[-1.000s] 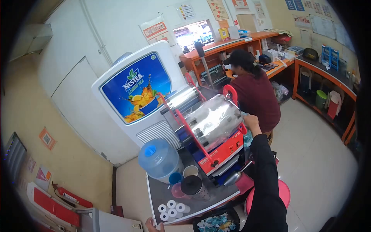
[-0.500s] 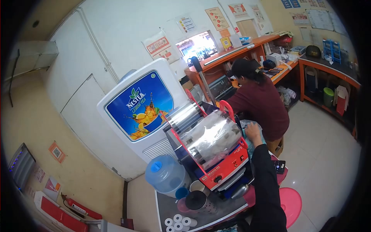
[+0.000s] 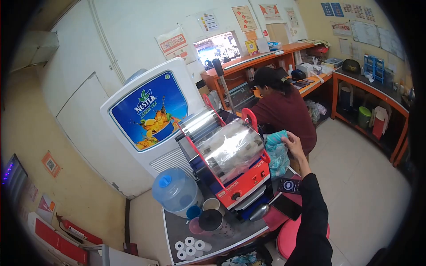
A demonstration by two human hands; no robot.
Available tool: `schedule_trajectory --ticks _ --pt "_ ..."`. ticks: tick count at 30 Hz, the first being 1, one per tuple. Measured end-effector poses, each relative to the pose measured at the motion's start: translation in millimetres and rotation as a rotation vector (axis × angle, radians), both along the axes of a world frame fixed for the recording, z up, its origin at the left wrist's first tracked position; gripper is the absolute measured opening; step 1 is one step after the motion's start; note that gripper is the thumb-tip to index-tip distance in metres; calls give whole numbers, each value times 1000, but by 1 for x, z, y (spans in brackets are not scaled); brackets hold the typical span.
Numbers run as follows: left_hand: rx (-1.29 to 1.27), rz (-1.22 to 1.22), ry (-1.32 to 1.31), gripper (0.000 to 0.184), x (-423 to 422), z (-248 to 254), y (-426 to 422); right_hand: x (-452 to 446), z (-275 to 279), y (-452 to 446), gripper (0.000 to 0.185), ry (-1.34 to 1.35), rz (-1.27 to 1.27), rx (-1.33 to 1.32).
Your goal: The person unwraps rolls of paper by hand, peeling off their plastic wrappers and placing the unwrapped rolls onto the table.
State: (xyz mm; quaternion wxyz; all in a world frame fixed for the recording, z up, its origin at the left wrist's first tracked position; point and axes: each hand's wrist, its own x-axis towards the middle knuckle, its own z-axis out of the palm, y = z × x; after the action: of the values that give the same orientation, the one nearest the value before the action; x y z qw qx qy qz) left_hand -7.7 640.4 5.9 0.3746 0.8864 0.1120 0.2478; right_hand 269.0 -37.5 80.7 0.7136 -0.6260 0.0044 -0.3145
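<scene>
My right hand (image 3: 293,144), at the end of a black sleeve, pinches the edge of a teal striped piece (image 3: 277,137) that looks like folded thin plastic. Just below it, a crumpled clear plastic bag (image 3: 278,163) with teal contents rests beside the red cup sealing machine (image 3: 246,188). A wide roll of clear film (image 3: 230,150) is mounted on top of the machine. Two phones, one with a lit screen (image 3: 289,185) and one dark (image 3: 286,207), lie below the bag near my forearm. My left hand is out of view.
A metal scoop (image 3: 259,213), a black-lidded tumbler (image 3: 215,221), cups, white paper rolls (image 3: 191,247) and a blue water jug (image 3: 176,193) crowd the table. A person in a maroon shirt (image 3: 293,113) sits just beyond. A pink lid (image 3: 288,239) is below my arm.
My right hand has lifted from the plastic bag, and the teal piece now shows in its fingers. The view has shifted, bringing both phones and a bin with teal scraps into sight.
</scene>
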Motion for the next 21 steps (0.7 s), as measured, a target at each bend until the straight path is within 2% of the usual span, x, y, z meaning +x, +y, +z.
schedule_trajectory --ticks 2,3,6,7,9,10,11,12,13,14,16,17,18,20,21 --pt "-1 -8 -111 26 7 -5 -13 -19 3 10 47 -69 7 360" --pt "-21 41 -117 24 9 -6 -20 -25 0 10 50 -162 62 548" --pt "-155 3 -215 21 9 26 -70 -84 42 56 52 -444 156 861" --pt "-176 -50 -190 20 7 30 -80 -101 45 68 57 -461 132 876" --pt "-310 -197 -194 18 0 42 -106 -151 44 98 64 -411 244 663" --pt "-549 -340 -67 17 -12 91 -134 -176 42 117 67 -383 305 558" --pt "-471 -533 1 16 -11 69 -121 -198 35 142 71 -303 391 420" --pt "-310 -661 124 30 -17 99 -131 -223 46 178 76 -218 480 285" --pt "-119 -799 -142 25 -16 118 -142 -254 61 218 79 -153 538 253" --pt "-181 -808 -193 13 -25 150 -161 -280 68 250 80 -29 626 176" --pt "-139 -986 -195 35 -36 175 -158 -306 68 295 90 -10 716 -106" --pt "-162 -1013 -157 46 -45 186 -156 -316 65 315 88 -10 810 -1" --pt "-81 -1066 -131 56 -52 198 -150 -326 60 331 85 -9 900 104" --pt "140 -1109 -86 54 -68 214 -131 -338 53 349 76 -46 998 90" --pt "130 -1102 -110 54 -78 213 -120 -342 51 357 71 -70 1042 78"
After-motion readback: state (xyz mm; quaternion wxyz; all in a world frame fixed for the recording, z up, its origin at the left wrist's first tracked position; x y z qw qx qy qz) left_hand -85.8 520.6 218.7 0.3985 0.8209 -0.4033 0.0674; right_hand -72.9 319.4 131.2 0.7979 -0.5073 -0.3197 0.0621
